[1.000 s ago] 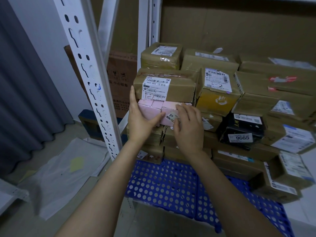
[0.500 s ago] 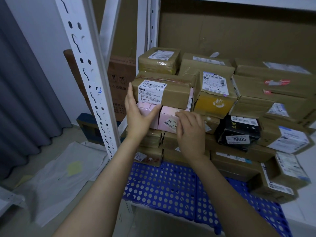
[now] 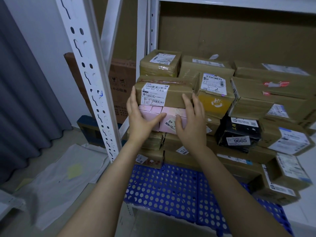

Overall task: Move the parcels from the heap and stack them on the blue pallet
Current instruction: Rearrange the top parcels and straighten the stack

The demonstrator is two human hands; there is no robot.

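A stack of taped brown parcels stands on the blue perforated pallet [image 3: 162, 185], filling its back and right. At the stack's left front, a pink parcel [image 3: 171, 112] lies under a long brown parcel with a white label [image 3: 174, 98]. My left hand [image 3: 138, 120] lies against the left end of both, fingers straight up and thumb stretched across the pink front. My right hand [image 3: 191, 124] rests flat on the pink parcel's right part, its fingertips reaching the brown parcel's right end.
A white slotted shelf upright [image 3: 89, 74] stands close to my left arm. A black parcel marked 9665 [image 3: 239, 132] and a yellow-fronted one [image 3: 215, 103] sit right of my hands. Clear plastic bags [image 3: 59, 182] lie on the floor left, by a grey curtain [image 3: 20, 100].
My right hand has slid up and to the right, from the pink parcel's front to the brown parcel's right end. My left hand has stayed at the left end.
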